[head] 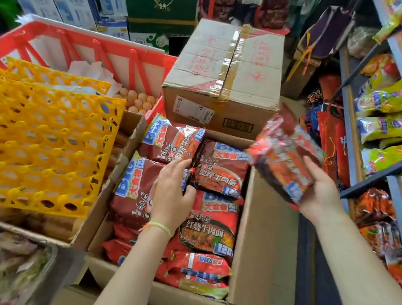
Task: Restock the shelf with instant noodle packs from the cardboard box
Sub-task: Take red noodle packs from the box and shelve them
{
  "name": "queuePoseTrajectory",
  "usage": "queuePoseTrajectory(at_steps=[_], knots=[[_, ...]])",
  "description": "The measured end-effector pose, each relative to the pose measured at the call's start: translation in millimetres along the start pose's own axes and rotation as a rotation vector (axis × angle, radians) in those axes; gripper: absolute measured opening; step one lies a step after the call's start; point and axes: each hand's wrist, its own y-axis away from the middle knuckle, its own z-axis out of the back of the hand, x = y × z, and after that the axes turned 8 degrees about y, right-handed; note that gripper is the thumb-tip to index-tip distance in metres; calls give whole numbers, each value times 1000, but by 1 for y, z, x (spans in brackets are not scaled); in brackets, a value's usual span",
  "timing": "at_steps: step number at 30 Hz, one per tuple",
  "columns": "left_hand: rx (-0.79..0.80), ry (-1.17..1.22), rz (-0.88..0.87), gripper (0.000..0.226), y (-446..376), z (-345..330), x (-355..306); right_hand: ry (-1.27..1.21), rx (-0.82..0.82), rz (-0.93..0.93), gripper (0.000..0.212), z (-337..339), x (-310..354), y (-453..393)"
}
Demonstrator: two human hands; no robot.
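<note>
Bright, even light fills the aisle with barely a shadow. Glare glints off the noodle packs (199, 215) in the box. The pack in the right hand (316, 187) smears with motion blur. Edges bow and soften, wide-angle style.

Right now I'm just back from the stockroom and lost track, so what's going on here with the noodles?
A person is restocking instant noodles. The right hand holds one red noodle pack lifted beside the open cardboard box, toward the shelf on the right. The left hand is down in the box, its fingers closing on another pack. The box still has many packs. A sealed carton sits behind it.
</note>
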Motion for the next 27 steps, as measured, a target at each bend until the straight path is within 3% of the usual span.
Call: queuePoseTrajectory(at_steps=[4,7,9,11,12,14,16,17,19,22,25,27], knots=[[-34,-312,-76,37,16,-17,5,-137,-20,33,45,32,11,21],[26,-195,-60,20,23,-36,-22,-141,-3,-60,60,37,2,22],[89,29,300,25,17,-47,-41,-149,64,-171,68,40,-5,20],[95,565,863,32,2,-54,-60,-164,131,-201,70,40,-8,26],[80,888,1058,29,-5,-56,-65,-142,126,-176,70,38,-9,29],[-49,1325,1247,34,-17,-59,-68,-132,94,-143,63,35,-9,37],[-148,1485,1301,45,-25,-68,-58,-112,45,-126,56,41,-10,37],[-252,1576,1394,45,-29,-71,-55,-104,38,-129,56,44,-11,37],[-372,1581,1402,35,-43,-85,-47,-108,65,-141,58,50,-11,38],[-312,1528,1369,26,-46,-81,-69,-99,65,-133,58,59,-8,45],[-322,1501,1411,40,-48,-78,-79,-91,45,-134,79,73,-8,48],[-302,1494,1484,46,-48,-82,-75,-123,41,-136,74,79,-8,50]])
